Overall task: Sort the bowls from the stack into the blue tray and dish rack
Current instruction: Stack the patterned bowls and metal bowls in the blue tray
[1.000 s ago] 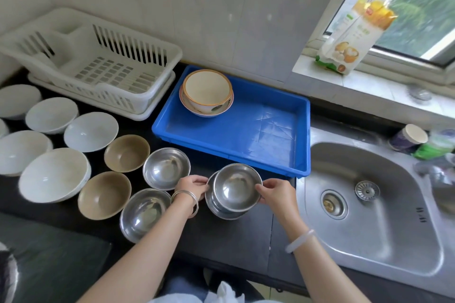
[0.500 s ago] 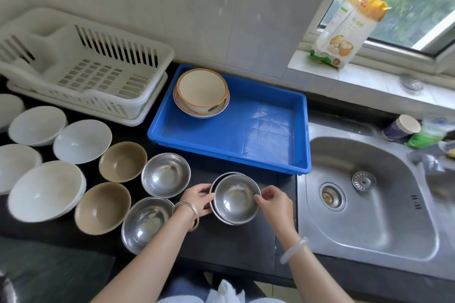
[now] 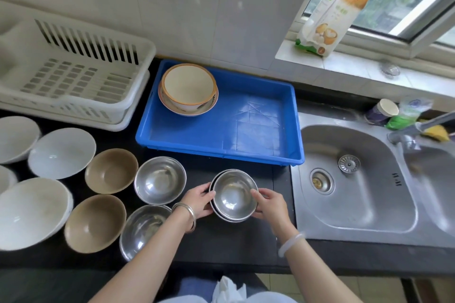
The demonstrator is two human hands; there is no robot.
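Gripping the steel bowl stack (image 3: 234, 194), both hands' fingers (image 3: 209, 195) grasp its rim.

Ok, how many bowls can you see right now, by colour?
White bowls: 4, two cut off at the left edge
Tan bowls: 2
Steel bowls: 4, two loose, at least two in the held stack
Orange-rimmed bowls: 2, nested in the tray
Total: 12
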